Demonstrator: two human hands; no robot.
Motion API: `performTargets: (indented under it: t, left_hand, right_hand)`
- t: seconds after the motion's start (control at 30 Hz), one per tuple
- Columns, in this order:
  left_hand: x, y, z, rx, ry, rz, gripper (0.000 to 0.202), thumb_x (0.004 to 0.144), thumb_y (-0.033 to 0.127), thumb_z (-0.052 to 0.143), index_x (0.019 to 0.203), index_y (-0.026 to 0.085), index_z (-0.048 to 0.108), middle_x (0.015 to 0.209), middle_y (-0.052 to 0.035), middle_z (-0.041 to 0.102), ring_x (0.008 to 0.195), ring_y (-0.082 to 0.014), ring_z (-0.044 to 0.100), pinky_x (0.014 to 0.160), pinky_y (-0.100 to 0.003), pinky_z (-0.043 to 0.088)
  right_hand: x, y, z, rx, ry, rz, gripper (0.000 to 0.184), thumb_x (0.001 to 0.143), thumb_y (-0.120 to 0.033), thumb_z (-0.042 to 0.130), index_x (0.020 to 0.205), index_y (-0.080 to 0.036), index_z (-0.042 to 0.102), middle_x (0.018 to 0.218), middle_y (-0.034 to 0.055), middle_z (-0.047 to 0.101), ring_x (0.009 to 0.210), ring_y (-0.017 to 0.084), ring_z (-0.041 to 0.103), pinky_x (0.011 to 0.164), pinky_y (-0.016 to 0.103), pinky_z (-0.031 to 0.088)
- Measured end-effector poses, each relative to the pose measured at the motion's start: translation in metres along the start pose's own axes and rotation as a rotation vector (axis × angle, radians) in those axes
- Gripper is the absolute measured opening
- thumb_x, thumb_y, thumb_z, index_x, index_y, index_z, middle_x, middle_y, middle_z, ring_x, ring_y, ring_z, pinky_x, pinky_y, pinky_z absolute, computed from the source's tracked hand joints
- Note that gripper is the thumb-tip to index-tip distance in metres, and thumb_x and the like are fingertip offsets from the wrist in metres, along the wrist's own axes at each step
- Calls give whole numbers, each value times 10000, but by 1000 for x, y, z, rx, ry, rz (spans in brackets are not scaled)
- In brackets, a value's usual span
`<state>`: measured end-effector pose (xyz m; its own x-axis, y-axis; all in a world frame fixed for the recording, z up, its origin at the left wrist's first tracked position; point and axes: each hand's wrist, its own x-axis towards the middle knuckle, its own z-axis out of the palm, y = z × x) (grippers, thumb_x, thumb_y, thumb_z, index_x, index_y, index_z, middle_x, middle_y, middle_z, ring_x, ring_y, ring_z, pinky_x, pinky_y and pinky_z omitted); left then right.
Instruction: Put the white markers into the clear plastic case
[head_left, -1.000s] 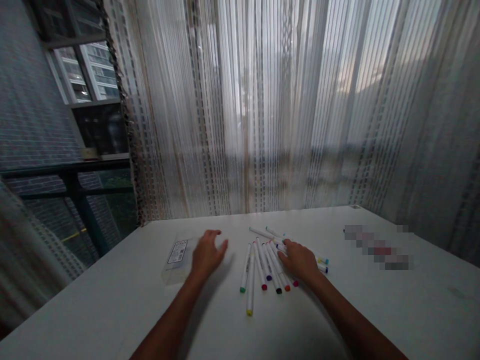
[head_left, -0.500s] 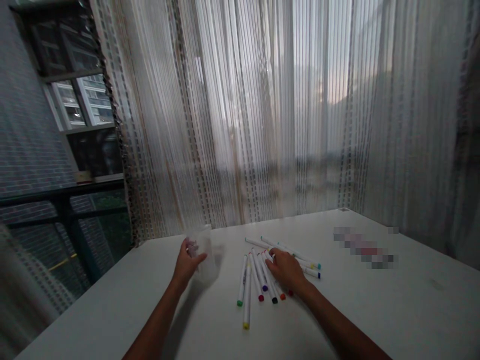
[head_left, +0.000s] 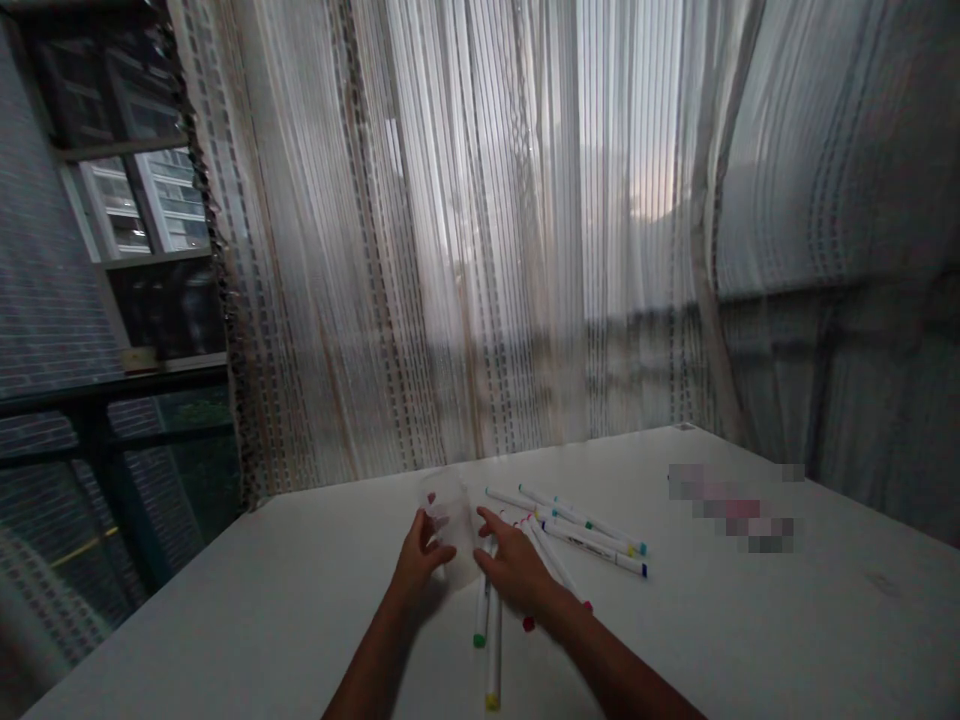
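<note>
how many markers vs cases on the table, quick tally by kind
markers: at least 9, some hidden under the right hand
clear plastic case: 1, upright, gripped by the left hand
blurred-out item: 1, kind unclear
total: at least 11 on the white table

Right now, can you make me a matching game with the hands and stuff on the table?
Things:
1. left hand
2. right hand
3. yellow-tipped marker
4. blurred patch

Places or states:
A. lies nearest the camera, tip toward the person
B. far right on the white table
C. holds the clear plastic case upright
D. rests over the markers, fingers reaching to the case

Pairs: 1-C, 2-D, 3-A, 4-B
</note>
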<state>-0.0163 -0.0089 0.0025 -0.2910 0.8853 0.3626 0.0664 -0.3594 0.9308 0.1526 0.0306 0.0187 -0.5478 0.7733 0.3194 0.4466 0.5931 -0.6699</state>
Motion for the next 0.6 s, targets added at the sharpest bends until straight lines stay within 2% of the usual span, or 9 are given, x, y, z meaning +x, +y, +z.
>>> performTargets:
  t: [0.07,0.13,0.23,0.3,0.37,0.5,0.6]
  left_hand:
    - [-2,-2,-6,-53,-110,-17,608,572,335,654,1107,163,421,1132,-132,546,1094,-317,491,904,-412,412]
    - [-3,-3,-10,-45,-123,-14,666,575,342,670,1150,157,389,1162,-142,526,1099,-321,486,942,-432,378]
    - [-3,0,-14,98,48,44,789,543,340,747,1189,176,324,1201,-145,476,1106,-310,477,963,-446,353]
    - [-3,1,-16,201,171,88,794,519,357,774,1158,177,339,1147,-133,492,1069,-305,498,955,-457,357]
    - [-3,3,-18,217,189,109,752,528,373,769,1127,179,357,1084,-112,519,1032,-298,519,937,-463,375]
    - [-1,4,-24,110,126,126,662,580,365,739,1104,196,372,1096,-96,526,1036,-275,526,898,-416,421]
    - [6,8,-23,110,167,74,640,582,364,753,1073,186,382,1004,-79,574,934,-253,580,824,-379,464]
  right_hand:
    - [-5,-2,6,44,-68,-67,588,753,-194,510,1324,-152,377,1117,72,585,918,178,565,816,266,401]
    - [-11,-5,8,64,-127,-127,616,746,-186,513,1341,-181,353,1109,57,591,849,163,577,786,257,407]
    - [-15,-9,8,74,-203,-219,596,759,-180,494,1338,-213,360,1102,38,598,761,139,574,763,247,409]
    - [-14,-8,7,70,-213,-247,525,770,-175,483,1290,-215,432,1110,32,595,735,130,565,768,244,406]
    - [-10,-4,4,34,-145,-185,425,785,-183,477,1208,-187,518,1093,41,601,754,135,561,785,246,400]
    - [-2,8,-6,-134,43,14,288,805,-185,461,1050,-130,602,978,65,624,871,167,552,815,258,381]
    - [-3,9,-9,-270,0,60,257,799,-224,471,997,-138,611,924,68,625,878,188,558,789,277,390]
